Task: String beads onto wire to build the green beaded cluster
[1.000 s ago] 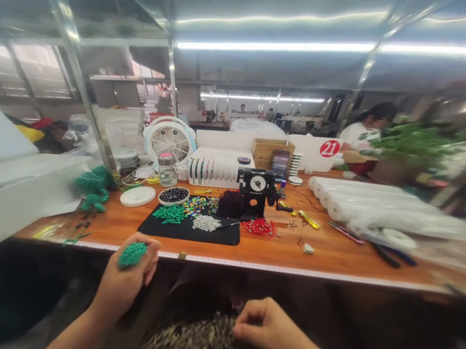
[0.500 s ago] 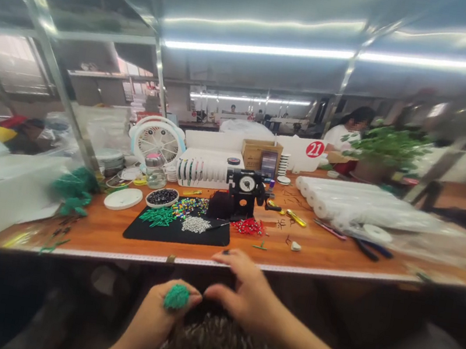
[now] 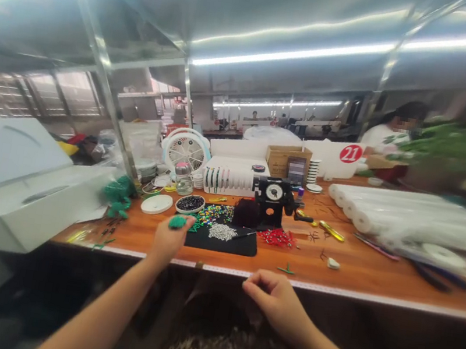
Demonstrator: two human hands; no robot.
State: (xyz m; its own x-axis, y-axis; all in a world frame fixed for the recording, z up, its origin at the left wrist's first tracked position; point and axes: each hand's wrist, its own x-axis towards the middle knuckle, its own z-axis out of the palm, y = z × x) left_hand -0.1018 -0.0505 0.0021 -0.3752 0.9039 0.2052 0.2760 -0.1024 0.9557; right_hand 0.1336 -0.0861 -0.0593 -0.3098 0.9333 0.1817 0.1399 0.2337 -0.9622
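Observation:
My left hand [image 3: 165, 242] is closed around a green bundle [image 3: 177, 222], seen end-on, its strands too fine to tell. It is over the left edge of a black mat [image 3: 222, 245], covering part of a pile of green pieces [image 3: 195, 224]. My right hand [image 3: 279, 301] stays low, by the bench's front edge, thumb and fingertips pinched together; whatever may be between them is too small to make out. On the mat lie silver beads [image 3: 222, 232] and multicoloured beads [image 3: 214, 214]. A white dish of black beads [image 3: 190, 203] stands behind.
Behind the mat stands a black device with a dial [image 3: 274, 196], beside a row of white spools [image 3: 227, 182]. Red pieces [image 3: 278, 238] lie right of the mat. Plastic-wrapped rolls [image 3: 369, 205], pliers [image 3: 438, 275] and a yellow cutter [image 3: 332, 231] are farther right. A white box [image 3: 1, 214] stands left.
My left hand has moved from over my lap forward to the mat with the green bundle. The right hand's spread fingers have come together. The view has turned left.

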